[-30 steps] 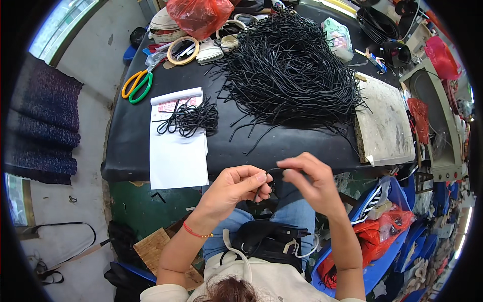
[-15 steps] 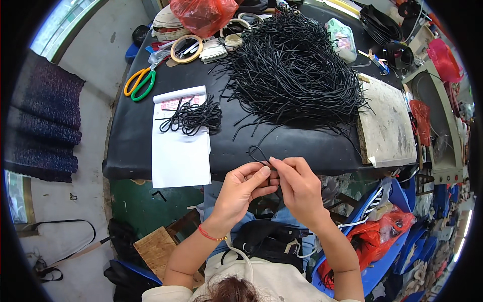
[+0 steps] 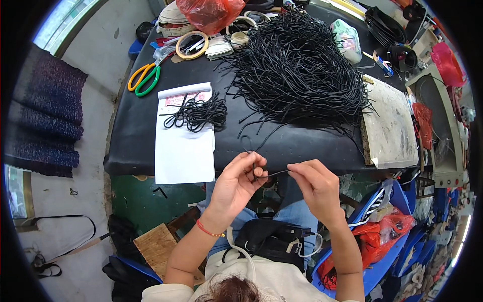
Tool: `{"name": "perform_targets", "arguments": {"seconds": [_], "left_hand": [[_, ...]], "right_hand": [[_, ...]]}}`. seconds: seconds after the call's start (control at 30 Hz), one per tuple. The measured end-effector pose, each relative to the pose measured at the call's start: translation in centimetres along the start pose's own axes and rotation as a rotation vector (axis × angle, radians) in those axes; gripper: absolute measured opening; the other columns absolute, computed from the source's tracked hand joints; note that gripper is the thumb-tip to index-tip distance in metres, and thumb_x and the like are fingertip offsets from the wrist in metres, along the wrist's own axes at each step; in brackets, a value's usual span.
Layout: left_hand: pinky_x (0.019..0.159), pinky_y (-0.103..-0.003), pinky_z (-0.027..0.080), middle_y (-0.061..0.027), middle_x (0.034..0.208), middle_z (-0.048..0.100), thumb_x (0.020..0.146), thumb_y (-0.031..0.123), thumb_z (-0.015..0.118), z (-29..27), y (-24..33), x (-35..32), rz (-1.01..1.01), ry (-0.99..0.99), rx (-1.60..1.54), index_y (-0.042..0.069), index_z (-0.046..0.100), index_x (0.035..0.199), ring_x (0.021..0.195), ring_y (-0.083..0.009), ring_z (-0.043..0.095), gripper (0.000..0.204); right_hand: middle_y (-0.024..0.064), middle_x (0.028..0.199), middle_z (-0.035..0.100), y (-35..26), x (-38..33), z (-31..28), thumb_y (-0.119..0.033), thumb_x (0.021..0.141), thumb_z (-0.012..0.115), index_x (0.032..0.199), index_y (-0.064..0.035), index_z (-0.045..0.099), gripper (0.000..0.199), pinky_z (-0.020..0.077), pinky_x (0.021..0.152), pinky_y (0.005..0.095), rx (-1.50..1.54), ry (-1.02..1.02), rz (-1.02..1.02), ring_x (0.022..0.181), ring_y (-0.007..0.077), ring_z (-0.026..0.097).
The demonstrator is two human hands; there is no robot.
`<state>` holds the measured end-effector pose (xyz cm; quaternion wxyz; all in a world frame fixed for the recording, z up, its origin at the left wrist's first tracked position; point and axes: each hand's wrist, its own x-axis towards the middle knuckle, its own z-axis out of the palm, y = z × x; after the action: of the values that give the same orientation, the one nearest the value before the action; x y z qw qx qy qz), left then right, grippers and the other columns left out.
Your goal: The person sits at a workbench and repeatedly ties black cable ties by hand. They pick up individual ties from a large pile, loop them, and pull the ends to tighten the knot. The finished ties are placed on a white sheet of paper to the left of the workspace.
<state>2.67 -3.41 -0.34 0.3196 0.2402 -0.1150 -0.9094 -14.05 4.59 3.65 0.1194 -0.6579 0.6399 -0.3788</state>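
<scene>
A thin black cord (image 3: 274,174) stretches between my two hands in front of the table's near edge. My left hand (image 3: 237,182) pinches it, and a small loop of the cord stands up above those fingertips. With thumb and finger closed, my right hand (image 3: 318,189) grips the cord farther along, to the right. Beyond my left hand, a small bundle of looped black cords (image 3: 200,113) rests on a white paper pad (image 3: 183,158). A large heap of loose black cords (image 3: 302,75) covers the table's far middle; one strand trails from it toward my left hand.
The table (image 3: 133,136) has a black cover. Scissors with orange and green handles (image 3: 147,80) and a tape roll (image 3: 192,45) lie at its far left. A pale, stained board (image 3: 390,126) sits at the right. A blue bin with red bags (image 3: 375,241) stands beside my right arm.
My hands have moved apart, the right one going right and drawing the cord out straight. The loop above my left fingers has shifted slightly left.
</scene>
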Motion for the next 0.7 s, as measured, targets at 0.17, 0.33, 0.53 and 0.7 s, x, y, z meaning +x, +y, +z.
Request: {"name": "perform_targets", "arguments": {"seconds": [0.17,0.33,0.53,0.7], "left_hand": [[0.074,-0.025,0.052,-0.0039,0.088,0.061,0.089,0.014,0.055,0.7,-0.4,-0.5,-0.096,0.036,0.379,0.003,0.060,0.095,0.077,-0.0080,0.058,0.014],[0.073,-0.027,0.054,-0.0058,0.085,0.062,0.086,0.011,0.059,0.8,-0.8,-0.7,-0.080,-0.029,0.373,0.001,0.062,0.093,0.078,-0.0111,0.061,0.013],[0.070,-0.028,0.055,-0.0079,0.085,0.064,0.086,0.010,0.059,0.9,-1.2,-1.0,-0.009,-0.013,0.430,0.000,0.061,0.093,0.076,-0.0127,0.062,0.013],[0.069,-0.024,0.052,-0.0074,0.084,0.063,0.088,0.011,0.057,1.0,-1.1,-1.3,0.058,-0.018,0.609,-0.003,0.060,0.097,0.076,-0.0108,0.061,0.017]], "right_hand": [[0.0072,0.079,0.055,-0.1,0.7,0.6,-0.001,0.072,0.064,0.087,-0.0024,0.058,0.016,0.0392,0.061,0.0317,-0.165,0.048,-0.186,0.069,0.0227,0.053],[0.0084,0.079,0.054,0.0,0.4,1.3,0.001,0.072,0.064,0.088,-0.0021,0.055,0.018,0.0401,0.060,0.0329,-0.099,0.089,-0.188,0.068,0.0240,0.052],[0.0085,0.078,0.054,-0.3,0.0,1.8,0.001,0.072,0.064,0.088,-0.0021,0.055,0.018,0.0405,0.060,0.0329,-0.074,0.086,-0.180,0.068,0.0240,0.052],[0.0077,0.078,0.054,-0.2,0.1,1.4,0.000,0.072,0.065,0.087,-0.0018,0.058,0.017,0.0403,0.060,0.0327,-0.081,0.059,-0.180,0.068,0.0240,0.052]]}}
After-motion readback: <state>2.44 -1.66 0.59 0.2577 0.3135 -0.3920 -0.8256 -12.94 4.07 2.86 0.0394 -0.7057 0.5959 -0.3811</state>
